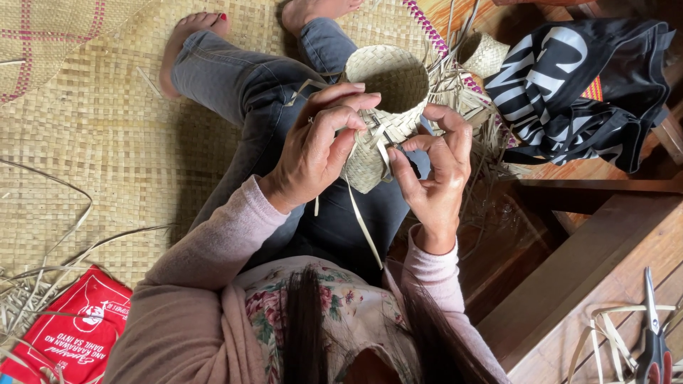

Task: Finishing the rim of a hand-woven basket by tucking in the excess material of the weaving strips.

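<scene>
On a woven mat [107,142], the left hand [316,146] and right hand [434,178] pinch strips of the basket [388,85] between them.

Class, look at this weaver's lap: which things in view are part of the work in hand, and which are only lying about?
In hand: small woven basket; loose strip; left hand; right hand.

Lying about: second small basket; black printed bag; scissors; red packet; floor mat.

A small pale woven basket [388,99], round-mouthed and lying tilted with its opening upward, rests over the person's lap [341,213], loose flat strips [363,220] trailing from its unfinished lower side down toward the lap.
</scene>
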